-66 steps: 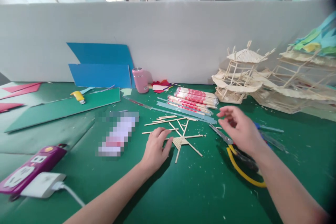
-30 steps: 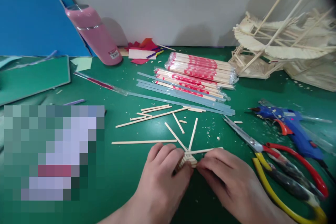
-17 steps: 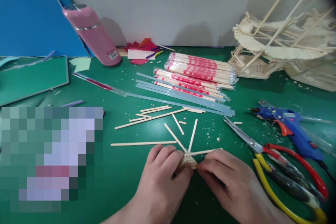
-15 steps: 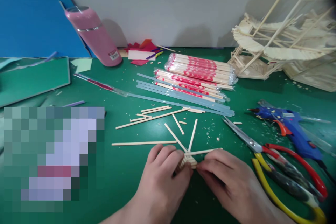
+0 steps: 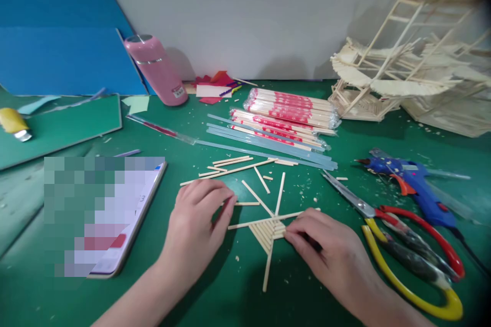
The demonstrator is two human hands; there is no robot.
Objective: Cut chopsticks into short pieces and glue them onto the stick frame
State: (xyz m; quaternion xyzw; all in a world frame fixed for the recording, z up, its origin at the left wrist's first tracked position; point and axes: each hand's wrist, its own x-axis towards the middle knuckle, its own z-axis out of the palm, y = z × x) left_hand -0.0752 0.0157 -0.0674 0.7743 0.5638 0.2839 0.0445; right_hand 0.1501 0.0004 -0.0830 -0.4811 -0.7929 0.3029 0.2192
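A fan of thin wooden sticks (image 5: 262, 235) lies on the green table, its spokes meeting near the middle. Short sticks fill one wedge closely and part of the neighbouring one. My right hand (image 5: 326, 245) is closed at the right side of this piece, thumb and forefinger pinching the end of a short wooden stick (image 5: 280, 230). Left of the piece, my left hand (image 5: 201, 214) has its thumb and forefinger together on a loose wooden stick (image 5: 248, 204), which is partly hidden under the hand. Several cut sticks (image 5: 230, 160) lie beyond it.
Scissors (image 5: 370, 209) and a blue glue gun (image 5: 414, 173) lie right. Glue sticks (image 5: 268, 141) and packaged chopsticks (image 5: 291, 104) lie behind. A phone (image 5: 126, 245) lies left, a pink bottle (image 5: 163, 71) stands back left, and a stick-built model (image 5: 383, 76) stands back right.
My left hand has let go of the stick piece and moved left to the loose stick, uncovering the filled wedge. My right hand stays at the piece. The view has shifted slightly.
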